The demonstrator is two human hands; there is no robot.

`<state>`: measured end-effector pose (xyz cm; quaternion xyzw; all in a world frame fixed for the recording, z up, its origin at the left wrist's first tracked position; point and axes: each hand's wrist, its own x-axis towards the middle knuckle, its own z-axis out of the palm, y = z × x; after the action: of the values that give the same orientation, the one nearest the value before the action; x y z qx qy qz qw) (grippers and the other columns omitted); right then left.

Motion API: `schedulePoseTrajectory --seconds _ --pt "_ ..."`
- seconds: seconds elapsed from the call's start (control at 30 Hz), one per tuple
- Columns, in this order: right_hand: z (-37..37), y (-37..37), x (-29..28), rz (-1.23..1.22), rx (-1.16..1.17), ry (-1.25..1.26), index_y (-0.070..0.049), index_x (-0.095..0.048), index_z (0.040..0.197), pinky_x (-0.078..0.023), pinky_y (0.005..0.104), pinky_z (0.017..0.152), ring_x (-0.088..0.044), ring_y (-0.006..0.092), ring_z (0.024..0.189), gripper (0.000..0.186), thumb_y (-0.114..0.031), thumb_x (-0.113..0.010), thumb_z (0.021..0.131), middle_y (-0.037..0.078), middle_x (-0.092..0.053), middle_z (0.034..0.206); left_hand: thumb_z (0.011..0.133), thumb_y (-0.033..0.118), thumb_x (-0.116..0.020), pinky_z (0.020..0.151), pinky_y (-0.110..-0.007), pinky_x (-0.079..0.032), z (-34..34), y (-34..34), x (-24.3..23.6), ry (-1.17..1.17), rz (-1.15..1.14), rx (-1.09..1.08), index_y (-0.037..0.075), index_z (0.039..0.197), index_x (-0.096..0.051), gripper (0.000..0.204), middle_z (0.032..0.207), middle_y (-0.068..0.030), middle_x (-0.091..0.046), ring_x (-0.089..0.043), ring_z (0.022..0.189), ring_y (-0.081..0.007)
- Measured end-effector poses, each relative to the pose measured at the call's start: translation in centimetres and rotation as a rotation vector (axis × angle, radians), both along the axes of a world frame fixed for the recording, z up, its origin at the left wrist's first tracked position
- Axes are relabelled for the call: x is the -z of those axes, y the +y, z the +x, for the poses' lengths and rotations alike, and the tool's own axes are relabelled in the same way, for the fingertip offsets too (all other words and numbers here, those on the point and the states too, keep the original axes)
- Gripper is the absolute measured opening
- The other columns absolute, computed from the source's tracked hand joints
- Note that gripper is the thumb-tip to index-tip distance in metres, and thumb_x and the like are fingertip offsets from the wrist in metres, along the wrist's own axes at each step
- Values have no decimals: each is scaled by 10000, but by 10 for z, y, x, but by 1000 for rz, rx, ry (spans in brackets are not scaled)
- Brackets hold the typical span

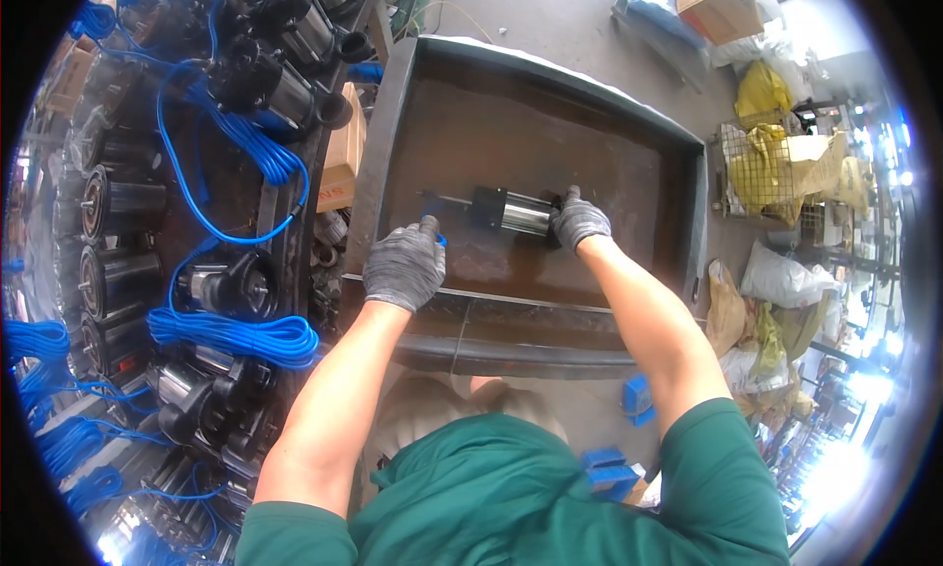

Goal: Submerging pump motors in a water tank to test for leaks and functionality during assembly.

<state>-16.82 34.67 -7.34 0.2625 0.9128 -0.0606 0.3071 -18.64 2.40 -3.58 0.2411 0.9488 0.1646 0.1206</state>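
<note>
A motor (526, 215) with a silver cylindrical body and a dark end flange lies level in or just above the brown liquid of a dark tank (393, 114). Its thin shaft (452, 200) points left. My right hand (582, 220), in a grey glove, grips the motor's right end, the thumb pointing up and away. Left of the motor, my left hand (405, 266), gloved alike, is closed near the tank's near left side. A bit of blue (441, 240) peeks out beside its fingers; what it belongs to is hidden.
Pumps (280, 90) with coiled blue cables (236, 335) crowd the left. A cardboard box (343, 154) stands between them and the tank. Beyond the tank's right side are a wire basket (756, 168) and several sacks (786, 276). Blue bins (609, 473) lie on the floor near me.
</note>
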Motion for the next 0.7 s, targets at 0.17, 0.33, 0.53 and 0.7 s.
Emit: schedulePoseTrajectory --seconds 0.17,0.33,0.53,0.7 --pt "-5 -2 5 13 61 -1 -4 -434 1568 -579 496 1001 -735 400 1170 690 -299 -632 977 248 -767 1214 1016 257 -589 847 -497 -603 1 -4 2 49 36 15 49 1161 -666 265 1010 -166 -756 -747 956 -349" --pt "-5 -1 -8 13 49 -11 6 -473 1517 -575 494 1018 -721 426 1192 703 -269 -718 918 285 -747 1239 973 155 -626 822 -490 -591 1 -11 3 -34 320 -246 87 1082 -664 134 968 -182 -741 -744 922 -367" --pt "30 25 -73 -82 13 112 26 -576 1359 -581 492 1023 -722 443 1157 508 -182 -732 923 305 -715 1245 1012 0 -563 504 -246 -477 -15 -54 -41 -238 1290 -832 83 1040 -697 160 763 -35 -676 -606 569 -112" --pt "86 46 -138 -201 -237 443 -96 -689 1169 -580 495 902 -729 431 1004 236 -96 -700 934 213 -752 1078 1032 41 -531 371 -196 -308 17 -111 -115 -509 1427 -916 62 1096 -682 165 719 -101 -708 -510 450 -71"
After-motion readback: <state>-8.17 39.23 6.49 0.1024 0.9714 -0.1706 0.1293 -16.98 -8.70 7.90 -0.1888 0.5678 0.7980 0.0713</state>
